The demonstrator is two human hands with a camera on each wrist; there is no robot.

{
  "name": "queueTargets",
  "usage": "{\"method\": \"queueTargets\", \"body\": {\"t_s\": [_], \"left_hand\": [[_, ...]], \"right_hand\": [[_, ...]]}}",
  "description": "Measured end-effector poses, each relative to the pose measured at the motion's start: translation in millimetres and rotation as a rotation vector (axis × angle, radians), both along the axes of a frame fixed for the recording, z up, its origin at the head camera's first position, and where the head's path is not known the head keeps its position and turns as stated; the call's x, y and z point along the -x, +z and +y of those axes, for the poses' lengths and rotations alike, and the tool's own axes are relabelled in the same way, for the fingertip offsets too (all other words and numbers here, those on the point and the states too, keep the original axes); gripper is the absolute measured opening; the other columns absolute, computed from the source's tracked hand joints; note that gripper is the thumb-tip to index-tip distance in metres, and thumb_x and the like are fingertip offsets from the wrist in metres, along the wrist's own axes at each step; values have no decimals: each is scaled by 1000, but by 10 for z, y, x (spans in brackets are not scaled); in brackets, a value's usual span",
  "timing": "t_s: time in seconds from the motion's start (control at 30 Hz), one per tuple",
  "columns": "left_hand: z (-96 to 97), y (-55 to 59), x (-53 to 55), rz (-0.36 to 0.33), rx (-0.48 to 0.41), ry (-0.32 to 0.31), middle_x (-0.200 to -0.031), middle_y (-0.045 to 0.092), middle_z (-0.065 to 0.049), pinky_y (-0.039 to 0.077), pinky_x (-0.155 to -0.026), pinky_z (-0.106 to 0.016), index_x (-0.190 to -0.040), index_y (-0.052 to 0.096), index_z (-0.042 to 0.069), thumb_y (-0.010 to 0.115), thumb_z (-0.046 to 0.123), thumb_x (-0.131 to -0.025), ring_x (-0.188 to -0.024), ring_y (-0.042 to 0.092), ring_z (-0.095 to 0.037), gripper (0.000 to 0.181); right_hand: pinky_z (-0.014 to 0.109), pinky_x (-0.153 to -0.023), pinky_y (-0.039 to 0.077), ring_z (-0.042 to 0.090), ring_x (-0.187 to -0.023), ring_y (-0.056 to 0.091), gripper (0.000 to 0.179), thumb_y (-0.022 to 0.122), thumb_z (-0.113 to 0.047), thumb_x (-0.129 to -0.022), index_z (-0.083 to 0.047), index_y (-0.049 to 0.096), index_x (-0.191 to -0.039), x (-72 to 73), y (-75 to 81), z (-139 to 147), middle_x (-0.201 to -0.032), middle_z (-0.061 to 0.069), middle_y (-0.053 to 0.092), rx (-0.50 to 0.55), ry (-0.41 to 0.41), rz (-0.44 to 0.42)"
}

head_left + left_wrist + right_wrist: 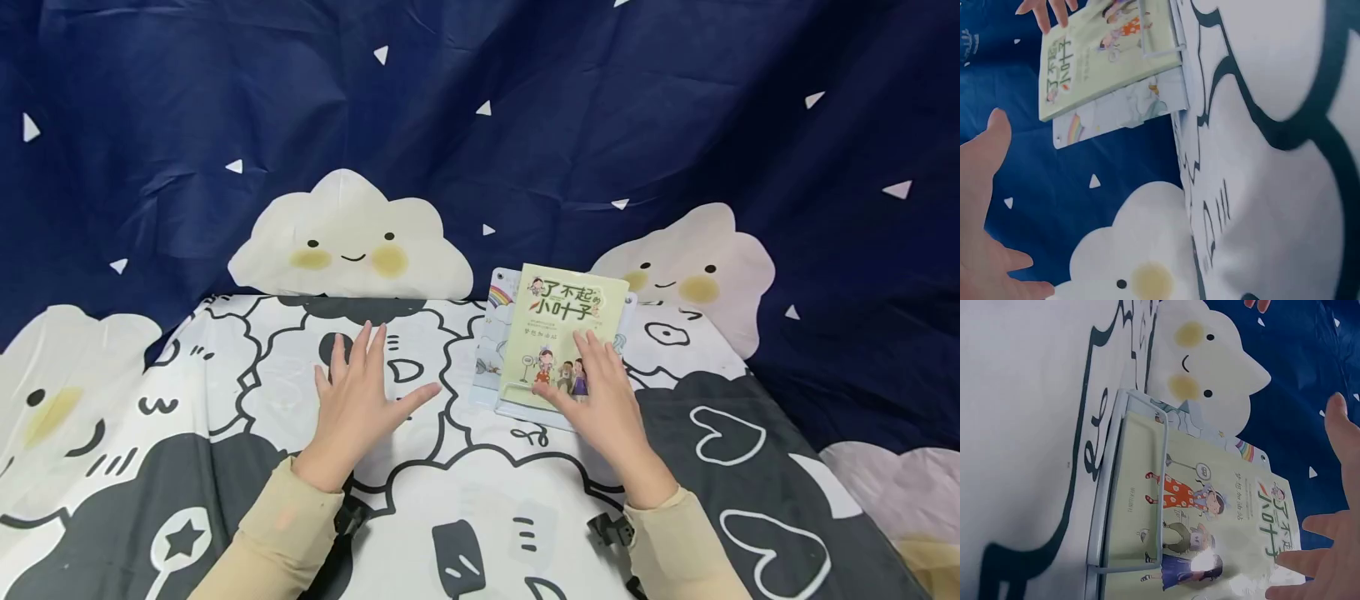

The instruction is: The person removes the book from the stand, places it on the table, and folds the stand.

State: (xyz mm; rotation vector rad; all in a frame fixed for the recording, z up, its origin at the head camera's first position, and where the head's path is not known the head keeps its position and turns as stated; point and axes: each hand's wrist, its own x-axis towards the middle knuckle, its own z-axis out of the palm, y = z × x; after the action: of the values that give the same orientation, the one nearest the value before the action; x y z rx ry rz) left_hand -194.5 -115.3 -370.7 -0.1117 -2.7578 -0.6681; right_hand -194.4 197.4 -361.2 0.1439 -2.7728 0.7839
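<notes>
Pale green book, standing tilted back, cover outward. Behind, a navy backdrop printed with smiling clouds; in front of that, a cloth-covered table; near the table's far edge, right of middle and short of the far right corner, a book stand, with a rainbow-printed panel peeping out on both sides of the book. Over the table, left hand well apart from the book, fingers spread, holding nothing; right hand likewise spread, in front of the cover's right side, contact too unclear to call. Smallest, a wire retainer across the lower cover. By the look of it, seating on the stand done, retainer over the front; of work left, nothing plainly unfinished.
</notes>
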Motion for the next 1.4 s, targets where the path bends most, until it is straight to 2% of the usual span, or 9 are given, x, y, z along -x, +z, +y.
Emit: {"method": "queueTargets", "body": {"t_s": [0.13, 0.3, 0.57, 0.67, 0.73, 0.83, 0.97, 1.13, 1.4], "left_hand": [[64, 47, 26, 27, -60, -7, -163, 25, -9, 22, -109, -70, -157, 27, 13, 60, 77, -78, -148, 18, -46, 107], [146, 80, 68, 80, -136, -23, -158, 35, -9, 35, -104, -64, -153, 34, 12, 61, 67, -86, -141, 31, -41, 90], [254, 81, 166, 128, -233, -66, -149, 46, -12, 44, -98, -60, -146, 44, 8, 60, 50, -94, -132, 42, -42, 68], [320, 75, 204, 117, -274, -76, -147, 49, -13, 45, -97, -60, -144, 47, 8, 58, 46, -97, -132, 44, -40, 62], [371, 59, 234, 111, -312, -89, -145, 51, -15, 45, -100, -59, -143, 49, 6, 57, 43, -98, -132, 46, -40, 60], [463, 29, 297, 112, -369, -127, -141, 55, -17, 44, -104, -54, -141, 51, 2, 58, 39, -98, -128, 50, -39, 57], [585, 17, 359, 92, -437, -167, -136, 59, -15, 49, -99, -46, -139, 54, 1, 59, 37, -98, -122, 56, -34, 54], [704, 17, 396, 44, -493, -186, -132, 61, -13, 55, -91, -42, -137, 56, 3, 59, 38, -99, -118, 58, -31, 52], [805, 6, 387, 14, -505, -200, -130, 62, -14, 55, -90, -42, -134, 59, 3, 59, 34, -99, -114, 60, -31, 46]], "right_hand": [[67, -114, 24, 39, -149, 21, 87, 69, -53, -88, -16, 30, -156, 8, 41, 50, -161, 16, 28, 133, -13, 11], [60, -115, 29, 40, -145, 30, 73, 66, -43, -93, -14, 36, -153, 18, 98, 123, -159, 19, 32, 333, -4, 2], [44, -112, 39, 33, -136, 46, 53, 62, -25, -98, -4, 46, -144, 63, 111, 217, -148, 16, 48, 571, 6, 100], [28, -106, 41, 21, -129, 51, 49, 59, -26, -100, -5, 47, -143, 86, 97, 277, -143, 12, 53, 621, -34, 97], [16, -97, 42, 11, -119, 54, 47, 57, -27, -101, -6, 49, -142, 103, 80, 324, -136, 7, 57, 653, -67, 87], [9, -87, 45, -3, -102, 55, 46, 56, -29, -102, -5, 51, -141, 131, 53, 396, -122, -3, 58, 705, -116, 80], [9, -81, 51, -7, -91, 57, 48, 56, -32, -101, -3, 52, -139, 165, 26, 459, -114, -8, 56, 742, -153, 72], [11, -81, 53, -4, -90, 57, 49, 56, -34, -101, -3, 53, -138, 184, 14, 466, -119, 2, 56, 754, -181, 61], [12, -80, 53, 0, -92, 57, 48, 56, -34, -101, -3, 53, -137, 218, -26, 452, -119, 4, 56, 745, -206, 8]]}}
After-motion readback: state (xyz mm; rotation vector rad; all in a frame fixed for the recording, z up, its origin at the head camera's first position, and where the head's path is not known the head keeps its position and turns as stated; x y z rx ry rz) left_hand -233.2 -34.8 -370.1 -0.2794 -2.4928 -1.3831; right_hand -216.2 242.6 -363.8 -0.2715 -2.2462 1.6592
